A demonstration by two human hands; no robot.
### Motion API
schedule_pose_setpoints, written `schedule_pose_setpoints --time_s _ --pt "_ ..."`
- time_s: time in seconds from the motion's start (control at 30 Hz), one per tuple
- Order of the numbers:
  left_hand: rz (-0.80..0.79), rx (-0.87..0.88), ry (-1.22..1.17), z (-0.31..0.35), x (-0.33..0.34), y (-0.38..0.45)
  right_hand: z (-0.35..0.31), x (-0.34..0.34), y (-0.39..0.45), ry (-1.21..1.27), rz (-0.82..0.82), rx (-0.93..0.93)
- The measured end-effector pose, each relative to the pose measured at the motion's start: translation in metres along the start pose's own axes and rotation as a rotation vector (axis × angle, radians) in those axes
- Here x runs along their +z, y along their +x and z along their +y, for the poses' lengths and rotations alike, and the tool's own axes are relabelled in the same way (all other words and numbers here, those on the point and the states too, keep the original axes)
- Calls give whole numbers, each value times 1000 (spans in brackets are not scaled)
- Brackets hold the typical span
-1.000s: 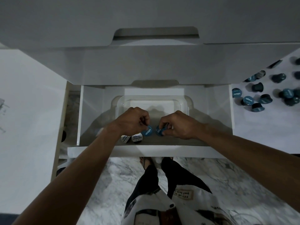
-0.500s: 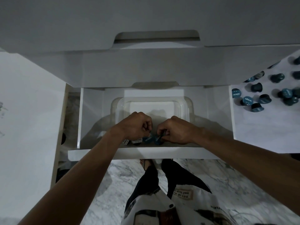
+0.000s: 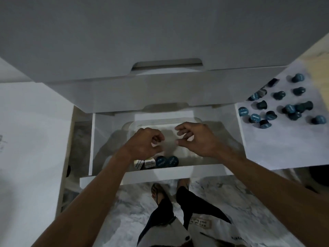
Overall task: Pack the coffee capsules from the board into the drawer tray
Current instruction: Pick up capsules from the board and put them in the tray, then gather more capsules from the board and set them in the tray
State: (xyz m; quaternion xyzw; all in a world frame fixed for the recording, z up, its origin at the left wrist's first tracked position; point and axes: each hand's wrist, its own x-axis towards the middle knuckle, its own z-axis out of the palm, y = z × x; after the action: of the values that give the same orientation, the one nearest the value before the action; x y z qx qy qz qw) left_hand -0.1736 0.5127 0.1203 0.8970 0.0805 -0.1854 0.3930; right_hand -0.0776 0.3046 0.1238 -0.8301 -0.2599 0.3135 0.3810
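A clear plastic tray (image 3: 185, 121) lies in the open white drawer (image 3: 156, 176). Along its near edge stand two white-lidded capsules (image 3: 144, 164) and two blue-lidded capsules (image 3: 167, 161) in a row. My left hand (image 3: 146, 142) hovers above them with fingers loosely curled and nothing in it. My right hand (image 3: 195, 138) hangs over the tray's middle, fingers apart and empty. Several dark blue capsules (image 3: 277, 107) lie scattered on the white board (image 3: 284, 145) to the right of the drawer.
A closed upper drawer front (image 3: 160, 93) overhangs the open drawer. A white surface (image 3: 32, 139) lies to the left. Below are the marble floor (image 3: 240, 211) and my legs and feet (image 3: 165, 202).
Both hands have let go of the blue capsules and lifted away from the row. The two blue capsules now stand free beside the white ones.
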Motion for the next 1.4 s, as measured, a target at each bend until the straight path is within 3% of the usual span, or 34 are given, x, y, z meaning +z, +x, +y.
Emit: schedule_pose_setpoints --time_s 0.17,0.53,0.7,0.87,1.07,1.4 --pt "170 16 -89 21 -10 -4 -10 -6 -22 193 220 39" --pt "280 164 -183 141 19 0 1 -84 -96 335 467 0" --pt "330 249 -229 241 74 24 56 -153 -164 353 588 -6" --pt "302 260 -233 316 173 59 144 -213 -235 330 671 133" --pt "215 158 -184 357 262 72 213 -264 -275 307 685 226" --pt "302 85 -159 377 281 168 265 -334 -231 342 783 237"
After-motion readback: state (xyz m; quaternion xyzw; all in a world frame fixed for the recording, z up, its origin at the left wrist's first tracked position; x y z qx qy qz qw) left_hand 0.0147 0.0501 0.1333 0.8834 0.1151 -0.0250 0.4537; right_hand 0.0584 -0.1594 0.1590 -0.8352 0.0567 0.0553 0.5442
